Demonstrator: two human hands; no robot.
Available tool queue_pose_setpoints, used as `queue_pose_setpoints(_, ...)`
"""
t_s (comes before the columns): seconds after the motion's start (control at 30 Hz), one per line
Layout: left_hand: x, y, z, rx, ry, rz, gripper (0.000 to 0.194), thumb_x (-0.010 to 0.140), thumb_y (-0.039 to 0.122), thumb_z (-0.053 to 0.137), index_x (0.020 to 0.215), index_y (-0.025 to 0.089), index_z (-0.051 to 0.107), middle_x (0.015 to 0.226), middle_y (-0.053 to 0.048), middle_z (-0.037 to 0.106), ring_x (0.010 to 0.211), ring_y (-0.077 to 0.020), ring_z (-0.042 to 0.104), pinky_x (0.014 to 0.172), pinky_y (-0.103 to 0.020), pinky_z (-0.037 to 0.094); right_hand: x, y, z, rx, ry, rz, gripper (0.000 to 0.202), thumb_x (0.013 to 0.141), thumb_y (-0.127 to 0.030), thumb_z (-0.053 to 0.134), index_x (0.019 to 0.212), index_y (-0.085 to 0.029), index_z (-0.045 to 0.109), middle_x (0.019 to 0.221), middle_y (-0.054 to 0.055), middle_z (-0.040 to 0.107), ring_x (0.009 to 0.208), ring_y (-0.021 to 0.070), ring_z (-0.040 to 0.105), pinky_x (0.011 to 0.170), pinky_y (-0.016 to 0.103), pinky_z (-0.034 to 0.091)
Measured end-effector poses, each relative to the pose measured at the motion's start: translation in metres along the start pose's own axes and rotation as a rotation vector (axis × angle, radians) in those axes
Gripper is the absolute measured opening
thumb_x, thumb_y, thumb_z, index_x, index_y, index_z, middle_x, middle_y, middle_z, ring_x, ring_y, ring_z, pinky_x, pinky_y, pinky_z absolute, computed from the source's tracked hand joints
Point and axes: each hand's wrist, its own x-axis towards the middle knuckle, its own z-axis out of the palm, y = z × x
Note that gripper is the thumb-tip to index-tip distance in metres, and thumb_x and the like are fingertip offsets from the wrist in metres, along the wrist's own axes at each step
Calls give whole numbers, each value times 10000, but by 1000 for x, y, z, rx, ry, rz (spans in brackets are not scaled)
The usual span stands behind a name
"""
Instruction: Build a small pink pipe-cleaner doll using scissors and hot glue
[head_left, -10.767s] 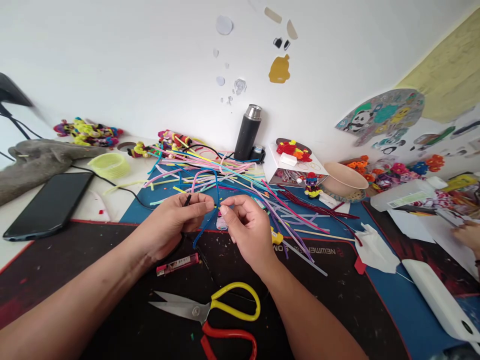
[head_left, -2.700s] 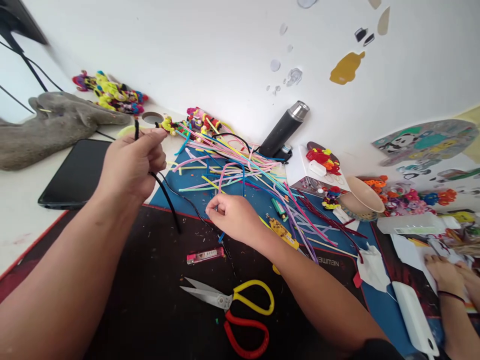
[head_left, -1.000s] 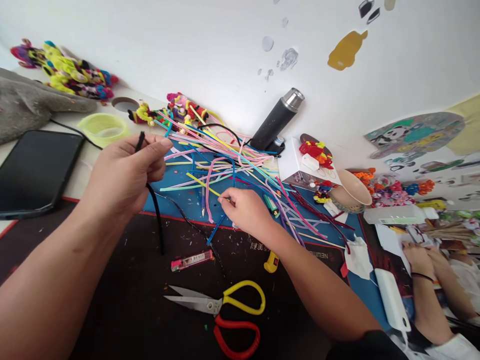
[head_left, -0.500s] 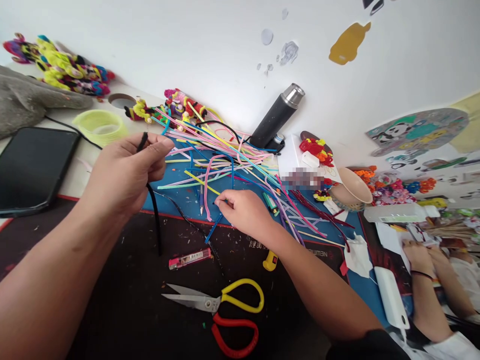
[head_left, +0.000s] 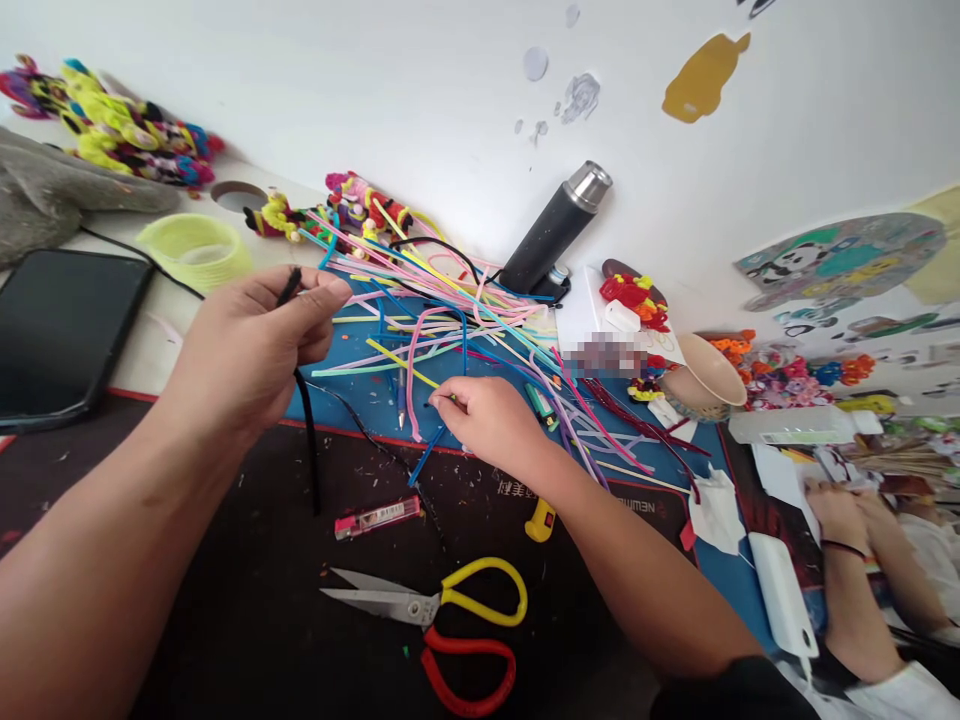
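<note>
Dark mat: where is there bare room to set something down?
The dark mat has two mostly bare patches: between the left forearm and the scissors, and between the scissors' handles and the right forearm. Small scraps dot it. Beyond its far red edge, overlapping coloured stems crowd the blue surface.

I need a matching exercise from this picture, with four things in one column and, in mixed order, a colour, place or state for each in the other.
Column 1
1. scissors
2. phone
3. flask
4. fuzzy stem

Column 2
A. black body with a silver-coloured top
B. held in the person's left hand
C. blades slightly apart, one handle loop yellow and the other red
D. near the left edge of the picture, with a dark screen

Right pairs: 1-C, 2-D, 3-A, 4-B
</note>
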Motion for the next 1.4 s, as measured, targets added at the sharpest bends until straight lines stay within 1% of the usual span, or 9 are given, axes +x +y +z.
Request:
queue_pose_setpoints(0.13, 0, 0, 0, 3, 9, -5, 277, 839, 187, 810, 689, 183, 577, 632, 79, 364, 514, -63, 277, 454, -217, 190, 2, -2, 2, -57, 5, -18, 209, 1060, -203, 646, 1022, -219, 851, 948, 45, 861, 846, 217, 751, 681, 306, 365)
queue_pose_setpoints(0.3, 1, 1, 0, -1, 11, -5, 272, 823, 207, 832, 705, 190, 587, 611, 86, 358, 501, -63, 268, 447, -213, 191, 0, -6, 0, -83, -19, -3, 224, 1066, -193, 635, 1037, -219, 856, 992, 49, 871, 895, 228, 768, 691, 307, 381)
queue_pose_setpoints(0.5, -1, 2, 2, 14, 7, -19, 296, 797, 240, 870, 698, 187, 596, 607, 86, 366, 507, -62, 270, 453, -216, 192, 0, -6, -1, -72, -21, -31, 231, 1062, -190, 637, 1022, -222, 862, 946, 44, 861, 859, 218, 752, 694, 309, 376)
queue_pose_setpoints(0.63, -2, 2, 3, 20, 16, -28, 288, 802, 246, 872, 705, 181, 608, 605, 82, 381, 507, -63, 279, 455, -213, 198, 0, -6, -2, -43, -28, -53, 226, 1052, -183, 647, 1022, -232, 865, 962, 39, 857, 856, 210, 740, 705, 302, 381)
queue_pose_setpoints(0.83, -2, 1, 3, 18, 16, -25, 279, 820, 214, 855, 699, 175, 605, 621, 74, 393, 514, -63, 283, 456, -215, 199, -3, -3, -5, 75, -20, 13, 226, 1072, -210, 627, 1032, -214, 849, 771, 4, 778, 650, 160, 643, 648, 293, 346)
queue_pose_setpoints(1.0, -2, 0, 3, 29, 9, -34, 266, 827, 212, 851, 707, 172, 617, 627, 71, 409, 516, -67, 292, 457, -221, 207, -2, 2, -3, 87, -12, 5, 227, 1083, -222, 629, 1069, -214, 855, 755, -3, 768, 633, 152, 624, 648, 292, 340)
queue_pose_setpoints(1.1, -2, -1, 3, 33, 1, -28, 273, 825, 214, 855, 699, 176, 615, 618, 71, 405, 516, -71, 289, 457, -227, 205, 1, 1, -1, 66, -13, -19, 229, 1078, -207, 641, 1130, -221, 864, 811, 6, 802, 685, 158, 660, 671, 286, 364)
queue_pose_setpoints(1.27, -4, 3, 7, 59, 5, -39, 285, 832, 226, 844, 686, 187, 602, 608, 73, 384, 512, -76, 273, 453, -234, 192, 4, -3, 0, 35, -19, -42, 246, 1083, -224, 641, 1168, -248, 870, 1028, 30, 867, 857, 195, 749, 712, 294, 414)
queue_pose_setpoints(1.4, -5, 4, 8, 64, 11, -44, 286, 817, 228, 857, 694, 194, 601, 609, 73, 387, 510, -77, 274, 450, -235, 193, 5, -5, -1, 14, -24, -40, 246, 1085, -219, 640, 1160, -250, 872, 1053, 34, 873, 885, 205, 762, 717, 300, 423)
